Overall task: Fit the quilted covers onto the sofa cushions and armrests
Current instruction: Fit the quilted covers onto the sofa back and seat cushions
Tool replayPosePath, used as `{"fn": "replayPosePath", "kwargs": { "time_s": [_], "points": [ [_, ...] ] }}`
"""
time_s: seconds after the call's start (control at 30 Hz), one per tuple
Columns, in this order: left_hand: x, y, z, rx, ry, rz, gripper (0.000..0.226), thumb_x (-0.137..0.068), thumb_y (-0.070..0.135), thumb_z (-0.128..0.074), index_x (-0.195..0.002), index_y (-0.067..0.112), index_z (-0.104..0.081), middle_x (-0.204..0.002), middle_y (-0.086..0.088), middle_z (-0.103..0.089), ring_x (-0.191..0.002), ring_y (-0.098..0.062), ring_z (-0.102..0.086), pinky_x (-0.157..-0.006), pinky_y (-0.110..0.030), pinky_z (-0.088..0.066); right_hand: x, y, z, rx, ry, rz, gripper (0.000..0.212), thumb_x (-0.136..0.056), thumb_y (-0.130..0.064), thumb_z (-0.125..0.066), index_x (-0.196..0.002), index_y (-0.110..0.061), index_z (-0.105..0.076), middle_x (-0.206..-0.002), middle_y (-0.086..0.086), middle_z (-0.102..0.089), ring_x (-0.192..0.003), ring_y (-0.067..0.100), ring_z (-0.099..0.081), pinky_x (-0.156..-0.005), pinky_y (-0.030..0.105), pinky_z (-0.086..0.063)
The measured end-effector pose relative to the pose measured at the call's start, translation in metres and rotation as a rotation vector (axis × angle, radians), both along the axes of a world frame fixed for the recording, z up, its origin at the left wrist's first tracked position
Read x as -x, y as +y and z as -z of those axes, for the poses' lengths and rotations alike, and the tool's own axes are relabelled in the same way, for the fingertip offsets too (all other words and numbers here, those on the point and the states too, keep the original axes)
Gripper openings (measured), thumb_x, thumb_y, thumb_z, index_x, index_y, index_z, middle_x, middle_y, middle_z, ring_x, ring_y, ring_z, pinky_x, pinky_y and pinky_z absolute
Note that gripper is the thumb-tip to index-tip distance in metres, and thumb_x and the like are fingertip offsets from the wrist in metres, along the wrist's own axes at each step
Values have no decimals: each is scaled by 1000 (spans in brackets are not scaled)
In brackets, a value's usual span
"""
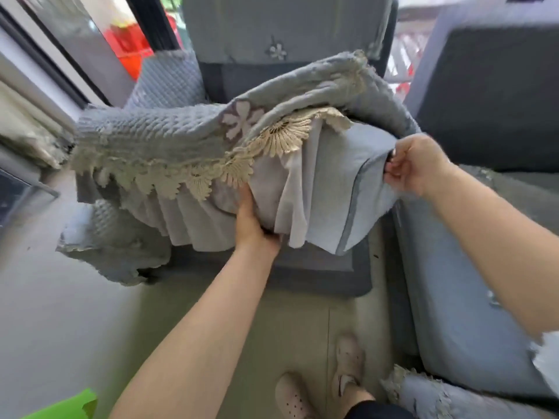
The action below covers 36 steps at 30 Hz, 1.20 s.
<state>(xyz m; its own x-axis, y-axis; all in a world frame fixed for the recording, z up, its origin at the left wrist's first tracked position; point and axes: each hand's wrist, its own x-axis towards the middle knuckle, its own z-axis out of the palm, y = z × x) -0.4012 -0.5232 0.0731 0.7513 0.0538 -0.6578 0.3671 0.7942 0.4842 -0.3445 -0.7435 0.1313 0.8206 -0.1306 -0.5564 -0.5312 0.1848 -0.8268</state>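
A grey-blue quilted cover with a cream lace fringe and a stitched flower is draped over a light blue cushion, which is lifted above the sofa seat. My left hand reaches under the pleated skirt and grips the cushion's lower edge. My right hand pinches the cushion's right corner. Part of the cover hangs down at the left over the seat front.
A dark grey sofa seat lies below the cushion. Its backrest carries a fitted cover. Another covered sofa section stands at the right. My feet are on the beige floor. A window frame with a curtain is at the left.
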Motion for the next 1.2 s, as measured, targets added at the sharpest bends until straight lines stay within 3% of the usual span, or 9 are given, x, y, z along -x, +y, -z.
{"fn": "replayPosePath", "kwargs": {
  "time_s": [0.27,0.4,0.53,0.67,0.77,0.83,0.93,1.07,1.2],
  "points": [
    [-67,-55,-53,-198,-59,209,33,-84,26,-65,-110,6,-64,-107,-10,-67,-94,-26,-63,-90,-39,-50,-14,-38,-17,221,-418,28,10,-78,-20,-59,-83,-20,-51,-73,-1,-45,-62,6,-44,-55,11,-39],
    [-124,-72,-84,-504,4,337,46,-80,32,-69,-116,4,-59,-99,-7,-63,-80,-21,-59,-63,-27,-49,-38,-49,-39,738,-517,-264,96,-51,-54,-62,-137,-21,-34,-121,7,-35,-116,17,-34,-105,23,-26],
    [-162,-76,-110,-988,59,655,62,-84,57,-53,-115,3,-55,-90,-11,-57,-66,-20,-48,-56,-26,-42,-54,-46,-38,850,-495,-490,133,-53,-46,-82,-144,-28,13,-150,8,23,-130,-3,23,-90,3,7],
    [-186,-84,-133,-1900,121,1007,76,-91,63,-19,-112,1,-58,-115,-16,-61,-98,-28,-59,-79,-32,-44,-87,-62,-37,847,-566,-446,128,-60,-36,-82,-144,-27,14,-148,6,32,-140,16,22,-109,18,-1],
    [-196,-93,-153,-2300,-216,740,55,-93,55,-32,-108,6,-54,-116,-10,-55,-108,-26,-52,-83,-31,-40,-104,-67,-40,824,-555,-489,129,-59,-39,-82,-136,-40,22,-146,8,37,-142,25,20,-118,37,-11],
    [-210,-102,-168,-2259,-560,746,59,-85,57,-47,-119,9,-48,-128,-8,-45,-120,-22,-41,-97,-32,-34,-112,-72,-40,832,-576,-527,125,-59,-41,-82,-121,-48,27,-144,10,39,-141,28,21,-118,42,-13],
    [-239,-120,-181,-2176,-568,1139,78,-78,60,-55,-137,11,-38,-140,-8,-37,-130,-24,-31,-108,-36,-28,-124,-80,-43,831,-571,-545,127,-58,-39,-82,-119,-46,29,-144,11,40,-140,28,24,-118,43,-12],
    [-268,-132,-175,-2073,-654,947,28,-90,37,-55,-103,14,-65,-107,-11,-53,-103,-27,-50,-90,-35,-42,-139,-90,-46,807,-535,-550,135,-58,-40,-82,-134,-36,30,-144,8,41,-141,29,22,-118,45,-9],
    [-276,-135,-162,-1936,-718,800,16,-88,26,-53,-72,24,-52,-83,-5,-47,-86,-28,-52,-80,-38,-44,-148,-94,-47,770,-538,-571,128,-61,-34,-82,-113,-46,34,-143,8,42,-139,29,28,-118,45,-6]
  ]
}}
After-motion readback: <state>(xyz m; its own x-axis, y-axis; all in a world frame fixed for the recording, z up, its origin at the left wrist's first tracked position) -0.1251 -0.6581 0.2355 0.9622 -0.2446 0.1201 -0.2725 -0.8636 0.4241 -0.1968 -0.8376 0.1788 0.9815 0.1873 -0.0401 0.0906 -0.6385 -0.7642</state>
